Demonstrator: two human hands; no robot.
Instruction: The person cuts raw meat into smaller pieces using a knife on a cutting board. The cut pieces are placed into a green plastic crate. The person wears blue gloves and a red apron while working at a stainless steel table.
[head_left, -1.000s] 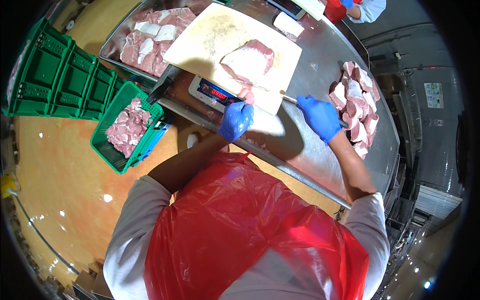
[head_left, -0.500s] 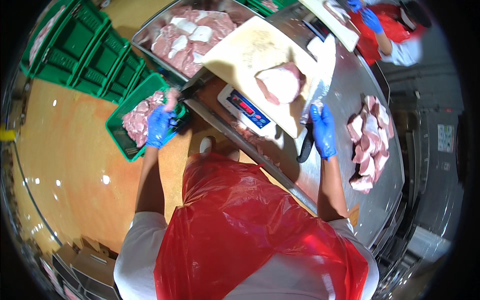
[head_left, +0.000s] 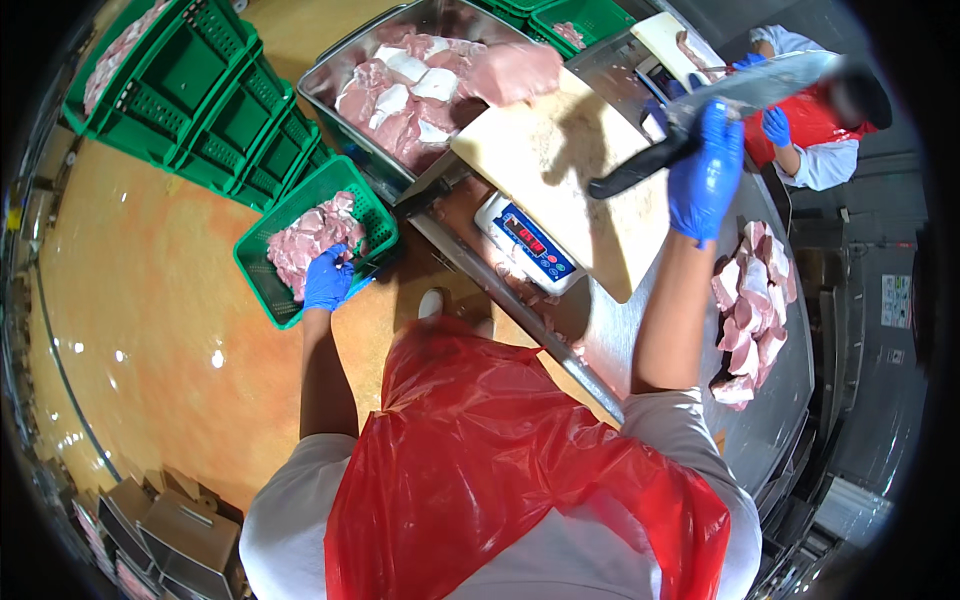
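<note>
Your knife (head_left: 760, 90) is up in the air at the board's right edge, its black handle pointing back over the board and its blade reaching out to the far right. Your right hand (head_left: 706, 180) is wrapped round the knife where handle meets blade.

Your left hand (head_left: 328, 278) is down in the green basket (head_left: 370, 200), fingers bent against the trimmings (head_left: 312, 235); you can't tell from here whether it grips any of them.

A large slab (head_left: 515, 72), blurred, shows at the far left corner of the white board (head_left: 560, 130), overlapping the metal tub (head_left: 360, 145); whether it touches either is unclear. That tub holds more meat, some with white fat. Beside the board's near edge, towards you, sits the scale (head_left: 527, 238), its display lit red.

Further right on the metal desk (head_left: 757, 430) lies a heap of chunks (head_left: 752, 310). Past the desk's far end is a co-worker (head_left: 805, 120) in a red apron and blue gloves. Left of the tub stand stacked green crates (head_left: 210, 60).
</note>
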